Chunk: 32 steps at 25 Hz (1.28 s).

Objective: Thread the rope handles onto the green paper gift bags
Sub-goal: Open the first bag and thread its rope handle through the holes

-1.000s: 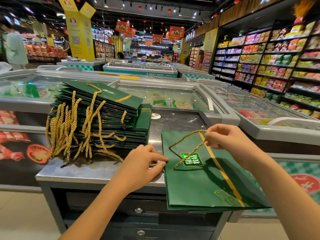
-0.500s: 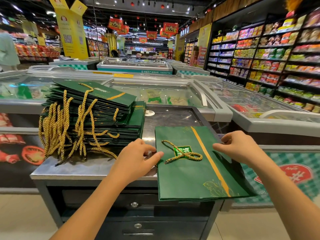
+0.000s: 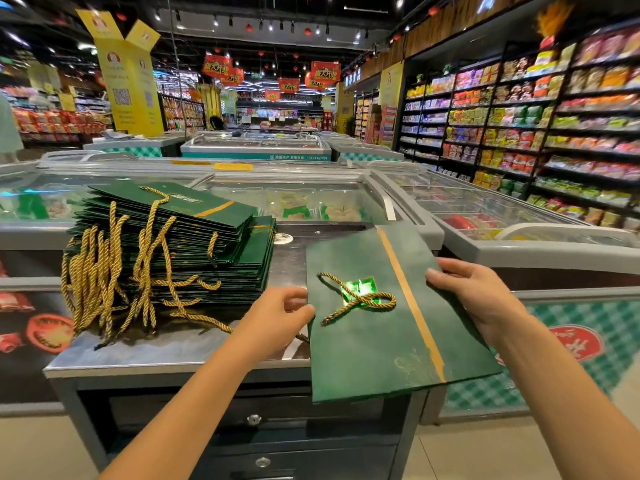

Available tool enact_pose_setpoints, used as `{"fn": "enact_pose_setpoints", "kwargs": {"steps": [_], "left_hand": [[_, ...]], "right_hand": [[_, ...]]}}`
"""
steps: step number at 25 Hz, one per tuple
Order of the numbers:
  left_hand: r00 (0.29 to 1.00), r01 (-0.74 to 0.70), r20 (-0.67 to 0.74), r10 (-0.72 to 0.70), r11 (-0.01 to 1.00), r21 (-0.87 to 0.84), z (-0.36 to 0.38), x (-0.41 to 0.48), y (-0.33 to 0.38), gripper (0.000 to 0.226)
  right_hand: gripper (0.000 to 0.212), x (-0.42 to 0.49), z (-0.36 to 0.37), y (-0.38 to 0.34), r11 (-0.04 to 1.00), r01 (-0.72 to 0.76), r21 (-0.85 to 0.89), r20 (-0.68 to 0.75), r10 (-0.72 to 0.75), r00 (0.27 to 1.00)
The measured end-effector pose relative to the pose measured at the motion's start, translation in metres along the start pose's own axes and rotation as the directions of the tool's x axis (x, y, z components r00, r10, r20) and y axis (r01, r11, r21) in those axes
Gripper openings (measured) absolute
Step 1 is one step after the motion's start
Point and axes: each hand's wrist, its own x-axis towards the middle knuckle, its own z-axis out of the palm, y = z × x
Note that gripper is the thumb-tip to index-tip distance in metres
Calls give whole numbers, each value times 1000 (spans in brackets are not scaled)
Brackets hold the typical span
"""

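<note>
A flat green paper gift bag [image 3: 374, 348] with a gold stripe is tilted up over the right end of the steel counter [image 3: 173, 351]. A gold rope handle [image 3: 360, 301] lies looped across its face. My left hand [image 3: 280, 315] pinches the bag's left edge. My right hand [image 3: 478, 296] grips its right edge. To the left, a stack of green bags [image 3: 194, 244] lies on the counter, with several gold rope handles [image 3: 104, 271] hanging over the stack's near side.
Glass-topped chest freezers [image 3: 294, 199] stand behind and to the right of the counter. Shelves of packaged goods [image 3: 540, 133] line the right wall. Drawers [image 3: 256, 420] sit under the counter. A person [image 3: 7, 129] stands at the far left.
The bag has been lifted and tilted off the counter. My right hand let go of the rope, which now lies on the bag, and took the bag's right edge. The camera view shifted.
</note>
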Motion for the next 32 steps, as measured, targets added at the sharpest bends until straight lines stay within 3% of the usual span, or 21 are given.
{"fn": "enact_pose_setpoints", "kwargs": {"steps": [2,4,7,10,13,17,20,22,24,27,29,32], "left_hand": [[1000,20,-16,-23,980,-197,-1,-2,8,25],[991,-1,-129,-42,948,-317,-8,2,18,28],[948,-136,-317,28,936,-324,-28,13,39,23],[905,-274,-409,120,899,-342,-49,22,67,10],[854,-361,-483,194,889,-282,-65,24,88,14],[866,-375,-454,208,872,-316,-71,18,88,11],[909,-296,-376,182,916,-271,-59,11,61,15],[943,-209,-300,141,956,-208,-48,5,38,18],[969,-149,-211,125,984,-102,-36,0,14,17],[984,-125,-96,149,967,222,-23,-3,-13,29],[984,-137,-61,168,928,347,-19,-5,-21,36],[969,-198,-58,242,890,411,-18,-8,-26,34]], "right_hand": [[31,2,0,-11,993,62,100,13,-63,998],[33,2,4,-25,980,159,124,-17,-158,987],[25,1,8,-48,942,312,120,-43,-309,950],[17,4,11,-74,890,445,103,-65,-441,895],[12,9,9,-92,849,526,50,-127,-517,846],[4,11,2,-85,870,491,41,-20,-491,871],[26,8,-5,-58,948,312,63,28,-314,949],[22,3,-10,-38,962,252,-106,55,-248,967],[13,1,-12,-13,875,284,-392,111,-261,959],[5,0,-5,16,638,362,-679,211,-302,930],[13,2,1,27,471,417,-778,253,-373,893],[24,4,11,28,330,417,-847,283,-384,879]]}}
